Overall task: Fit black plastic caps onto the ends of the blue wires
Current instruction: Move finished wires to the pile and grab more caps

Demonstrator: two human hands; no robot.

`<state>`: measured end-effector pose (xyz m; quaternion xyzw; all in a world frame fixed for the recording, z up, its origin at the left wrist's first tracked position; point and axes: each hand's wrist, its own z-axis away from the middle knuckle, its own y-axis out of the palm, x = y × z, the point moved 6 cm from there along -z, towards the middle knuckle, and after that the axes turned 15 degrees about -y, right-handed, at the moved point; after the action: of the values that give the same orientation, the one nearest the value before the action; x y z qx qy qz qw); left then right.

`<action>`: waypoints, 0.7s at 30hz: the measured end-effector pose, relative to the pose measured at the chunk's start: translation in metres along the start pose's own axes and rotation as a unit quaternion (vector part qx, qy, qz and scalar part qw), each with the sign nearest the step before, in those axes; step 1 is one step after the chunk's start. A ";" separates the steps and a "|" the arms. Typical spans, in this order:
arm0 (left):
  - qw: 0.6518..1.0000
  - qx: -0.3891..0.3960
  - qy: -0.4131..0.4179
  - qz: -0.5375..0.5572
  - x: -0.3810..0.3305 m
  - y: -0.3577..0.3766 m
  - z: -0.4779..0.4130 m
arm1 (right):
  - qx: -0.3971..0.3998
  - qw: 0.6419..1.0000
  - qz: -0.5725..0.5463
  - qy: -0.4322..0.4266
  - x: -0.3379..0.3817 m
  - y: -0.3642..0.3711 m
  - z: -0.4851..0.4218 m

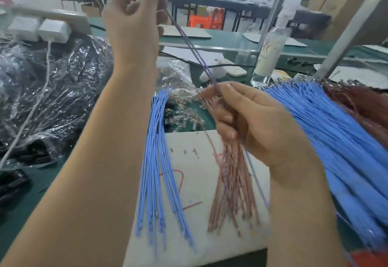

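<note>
- blue wire [195,50] pinched at its top by the left hand [134,21], upper middle
- pinkish wire bunch [233,187] gripped by the right hand [252,119], centre right

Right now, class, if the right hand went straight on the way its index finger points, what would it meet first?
Probably the left forearm, raised about level with the right hand. The loose blue wires come sooner in the picture but seem to lie lower; depth is unclear.

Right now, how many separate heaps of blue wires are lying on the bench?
2. A small bunch lies left of centre, partly on the white board; a big pile lies at right. The right hand may hide more.
</note>
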<state>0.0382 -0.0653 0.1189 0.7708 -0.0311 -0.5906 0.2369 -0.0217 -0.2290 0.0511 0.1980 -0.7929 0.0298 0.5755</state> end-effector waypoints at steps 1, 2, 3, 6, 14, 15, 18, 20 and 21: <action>0.999 0.003 -0.024 0.023 0.006 0.014 -0.002 | -0.016 1.000 0.018 -0.008 0.012 -0.013 0.009; 0.998 0.012 -0.049 0.029 0.016 0.030 -0.001 | -0.045 0.998 0.053 -0.013 0.020 -0.029 0.018; 0.996 0.023 -0.076 0.026 0.029 0.047 0.000 | -0.087 0.989 0.117 -0.012 0.025 -0.049 0.027; 0.978 0.057 -0.200 -0.003 0.093 0.098 0.011 | -0.207 0.875 0.438 0.012 0.027 -0.111 0.048; 0.896 0.155 -0.367 -0.198 0.244 0.139 0.076 | -0.261 0.701 0.633 0.198 -0.046 -0.170 0.068; 0.893 0.158 -0.370 -0.204 0.249 0.139 0.078 | -0.271 0.694 0.637 0.198 -0.046 -0.171 0.069; 0.891 0.174 -0.375 -0.190 0.248 0.140 0.077 | -0.279 0.696 0.634 0.190 -0.045 -0.169 0.067; 0.901 0.180 -0.355 -0.170 0.235 0.139 0.071 | -0.290 0.706 0.627 0.156 -0.038 -0.160 0.060; 0.910 0.178 -0.340 -0.157 0.224 0.136 0.065 | -0.293 0.713 0.624 0.128 -0.034 -0.153 0.055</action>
<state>0.0767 -0.2808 -0.0394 0.5477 -0.0929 -0.8312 -0.0245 -0.0090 -0.3757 -0.0266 -0.5262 -0.6236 0.1734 0.5516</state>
